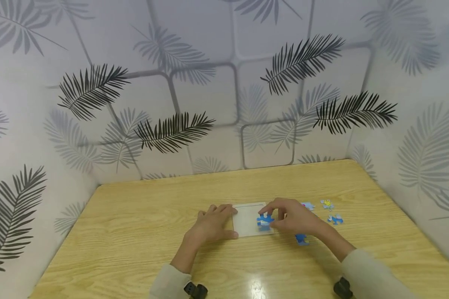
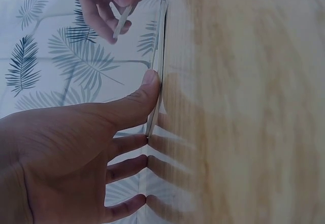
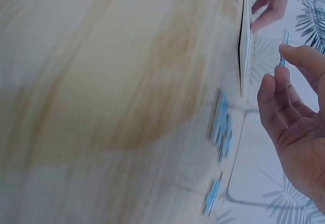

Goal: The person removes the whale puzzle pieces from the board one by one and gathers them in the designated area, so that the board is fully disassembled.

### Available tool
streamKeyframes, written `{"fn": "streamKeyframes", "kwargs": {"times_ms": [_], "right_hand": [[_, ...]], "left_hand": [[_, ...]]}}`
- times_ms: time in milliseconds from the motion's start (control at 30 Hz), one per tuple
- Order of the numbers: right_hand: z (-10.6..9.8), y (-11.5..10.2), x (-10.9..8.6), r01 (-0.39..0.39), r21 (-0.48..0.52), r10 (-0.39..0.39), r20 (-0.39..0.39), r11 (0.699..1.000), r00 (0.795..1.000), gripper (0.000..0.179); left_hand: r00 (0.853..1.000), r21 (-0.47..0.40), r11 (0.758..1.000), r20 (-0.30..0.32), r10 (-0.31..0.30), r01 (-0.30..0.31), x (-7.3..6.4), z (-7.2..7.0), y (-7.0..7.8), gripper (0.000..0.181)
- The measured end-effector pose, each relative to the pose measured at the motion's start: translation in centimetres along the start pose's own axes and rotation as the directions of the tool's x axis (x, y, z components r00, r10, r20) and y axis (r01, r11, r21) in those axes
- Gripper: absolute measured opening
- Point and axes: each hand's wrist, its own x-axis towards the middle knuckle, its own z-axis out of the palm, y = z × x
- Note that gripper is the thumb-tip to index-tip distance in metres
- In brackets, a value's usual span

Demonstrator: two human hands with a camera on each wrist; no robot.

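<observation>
A blue and white jigsaw piece (image 1: 264, 223) is pinched between the thumb and fingers of my right hand (image 1: 293, 216), above the right part of a flat whitish puzzle board (image 1: 245, 224). Seen edge-on in the right wrist view, the jigsaw piece (image 3: 285, 46) is raised off the table. My left hand (image 1: 211, 225) lies at the board's left edge with fingers spread. In the left wrist view its thumb (image 2: 148, 79) touches the board's edge, and the other fingertips rest by it.
To the right lie loose jigsaw pieces: one with a yellow figure (image 1: 327, 204), a blue and white one (image 1: 335, 219), a dark blue one (image 1: 302, 239), and another partly hidden behind my right hand (image 1: 308, 206). A leaf-patterned wall (image 1: 209, 104) stands behind the wooden table (image 1: 142, 220).
</observation>
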Motion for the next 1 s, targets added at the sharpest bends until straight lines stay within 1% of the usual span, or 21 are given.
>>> {"fn": "streamKeyframes", "kwargs": {"times_ms": [167, 400, 567, 633, 767, 1000], "right_hand": [[-1.4, 0.9, -1.6, -0.016, 0.015, 0.016, 0.005, 1.0, 1.0, 0.036], [-2.3, 1.9, -3.5, 0.035, 0.009, -0.035, -0.012, 0.999, 0.999, 0.035], [-3.2, 2.4, -4.7, 0.025, 0.042, -0.024, -0.014, 0.999, 1.0, 0.035], [-3.7, 2.6, -5.2, 0.026, 0.027, -0.025, -0.019, 0.999, 0.999, 0.035], [-4.6, 3.4, -6.2, 0.052, -0.035, -0.053, -0.042, 0.998, 0.998, 0.033], [-5.9, 4.6, -7.8, 0.065, -0.071, -0.07, -0.069, 0.995, 0.995, 0.027]], "left_hand": [[1.0, -0.011, 1.0, 0.001, 0.007, -0.007, 0.0, 0.3, -0.1, 0.069], [1.0, -0.016, 1.0, -0.01, 0.005, -0.005, -0.4, 0.6, -0.2, 0.07], [1.0, -0.025, 0.999, -0.02, 0.021, -0.021, -0.5, 0.5, -0.1, 0.069], [1.0, -0.024, 0.999, -0.021, 0.022, -0.022, -0.5, 0.5, -0.1, 0.07], [1.0, -0.018, 1.0, -0.018, 0.021, -0.021, -0.3, 0.4, -0.1, 0.07], [1.0, -0.01, 1.0, -0.015, 0.021, -0.021, -0.3, 0.1, -0.1, 0.069]]}}
